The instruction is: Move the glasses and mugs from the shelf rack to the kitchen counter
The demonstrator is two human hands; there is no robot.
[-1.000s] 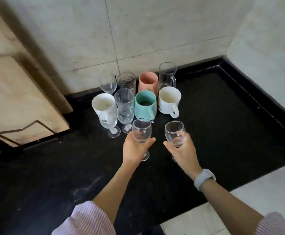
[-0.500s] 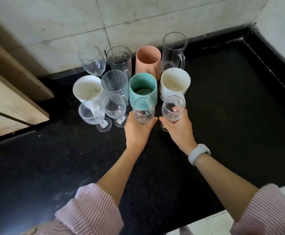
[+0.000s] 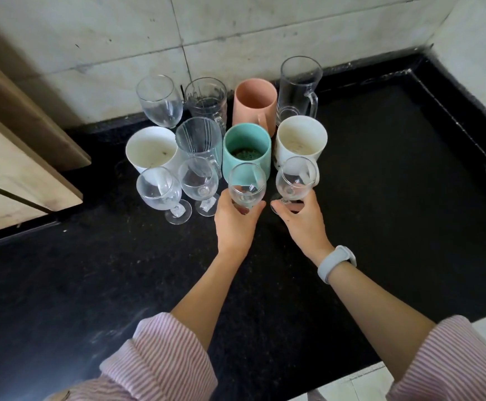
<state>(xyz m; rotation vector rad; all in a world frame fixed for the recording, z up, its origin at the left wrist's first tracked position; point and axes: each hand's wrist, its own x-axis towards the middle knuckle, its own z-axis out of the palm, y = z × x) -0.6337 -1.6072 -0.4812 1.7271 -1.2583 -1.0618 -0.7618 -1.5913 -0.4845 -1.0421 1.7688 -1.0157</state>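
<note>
My left hand (image 3: 236, 224) grips a clear wine glass (image 3: 247, 185) by its lower bowl and stem. My right hand (image 3: 301, 221) grips a second wine glass (image 3: 295, 180) the same way. Both glasses stand upright just in front of a teal mug (image 3: 246, 151) and a white mug (image 3: 301, 140) on the black counter (image 3: 395, 183); their feet are hidden by my fingers. Left of them stand two more wine glasses (image 3: 159, 189) (image 3: 198, 180). Behind are a white cup (image 3: 150, 149), glass mugs (image 3: 198, 140) (image 3: 299, 88), a pink mug (image 3: 255, 101) and another wine glass (image 3: 159, 101).
Tiled walls (image 3: 236, 33) close the counter at the back and right, forming a corner. A beige cabinet door (image 3: 19, 169) juts over the counter's left side. Bare black counter lies to the right of the group and in front of it.
Both hands carried their wine glasses forward to the front row of the group. The camera moved closer and tilted down over the cluster.
</note>
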